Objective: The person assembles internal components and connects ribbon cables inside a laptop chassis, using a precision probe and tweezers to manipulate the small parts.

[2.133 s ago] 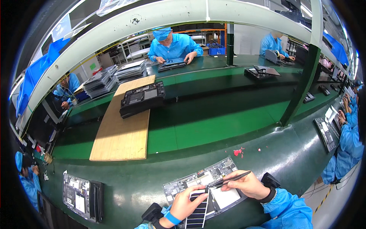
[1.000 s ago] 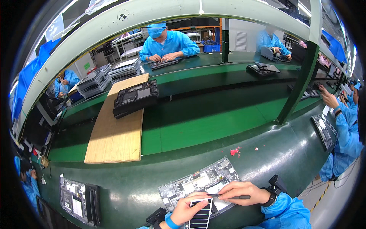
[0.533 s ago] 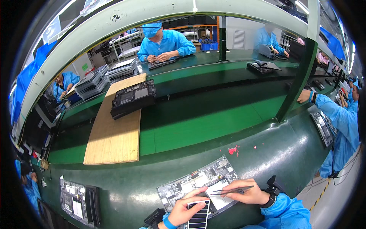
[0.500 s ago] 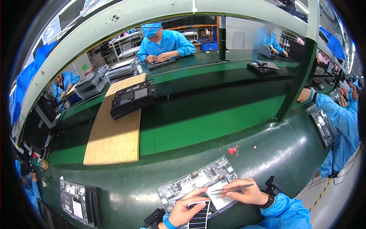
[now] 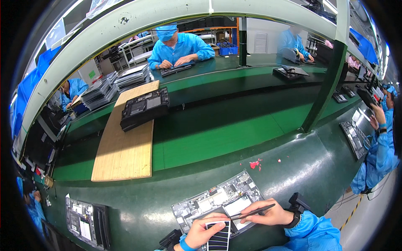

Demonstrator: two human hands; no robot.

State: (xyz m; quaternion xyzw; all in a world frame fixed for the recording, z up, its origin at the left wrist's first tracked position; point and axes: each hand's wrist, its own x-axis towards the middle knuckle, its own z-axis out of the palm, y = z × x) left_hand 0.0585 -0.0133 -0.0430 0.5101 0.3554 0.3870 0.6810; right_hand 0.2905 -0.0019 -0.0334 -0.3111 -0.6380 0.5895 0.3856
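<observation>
An opened laptop chassis [image 5: 197,203] with its circuit boards and a silver-white panel [image 5: 238,205] bare lies on the bench in front of me. My left hand [image 5: 204,232], over its near edge, pinches a white-edged sheet of black strips [image 5: 218,237] between thumb and fingers. Dark tweezers [image 5: 260,209] are gripped in my right hand [image 5: 270,215], above the right part of the chassis. Their tips reach the sheet's upper edge, close to my left fingertips; whether a strip is caught between them I cannot tell.
Stacked opened laptop chassis [image 5: 86,221] lie at left. A wooden board [image 5: 125,154] bridges the green conveyor [image 5: 201,142], with another chassis stack [image 5: 146,106] on it. Red scraps [image 5: 254,164] lie beyond my chassis. A green post [image 5: 324,92] rises at right, near a co-worker [image 5: 379,146].
The tweezers have moved left, from over the silver-white panel to the sheet's upper edge. At right, the co-worker's arm has drawn back from the conveyor and now holds up a dark flat device.
</observation>
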